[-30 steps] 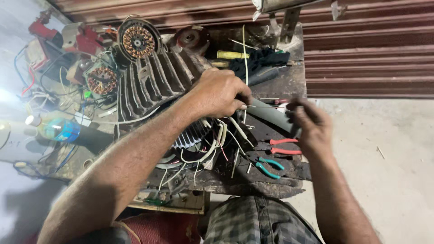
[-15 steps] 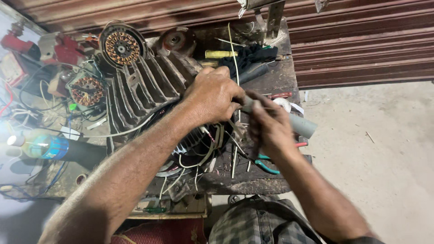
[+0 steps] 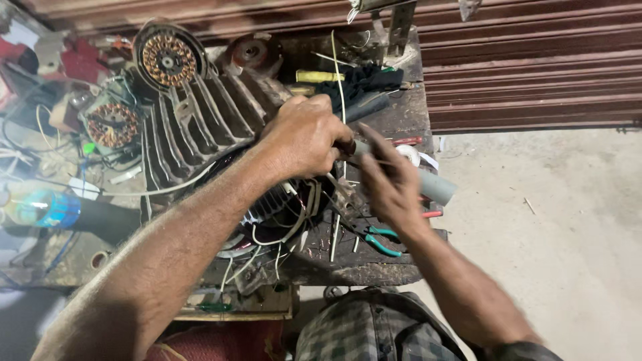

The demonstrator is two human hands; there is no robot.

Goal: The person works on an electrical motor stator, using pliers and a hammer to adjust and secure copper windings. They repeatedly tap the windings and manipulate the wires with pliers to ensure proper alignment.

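My left hand is closed over the open end of a dark finned motor housing lying on the workbench. Its fingertips grip the near end of a grey tube. My right hand is blurred, with its fingers stretched out across the tube's middle, and I see nothing held in it. Under both hands the motor's winding shows, with white wires sticking out of it.
Green-handled pliers and a red-handled tool lie under my right hand. Two copper-wound stators, a yellow screwdriver handle and a blue bottle surround the motor. A rust-red shutter stands behind, with concrete floor at the right.
My right hand has come in from the tube's far right end to its middle, close to my left hand. My left hand has stayed on the motor's end.
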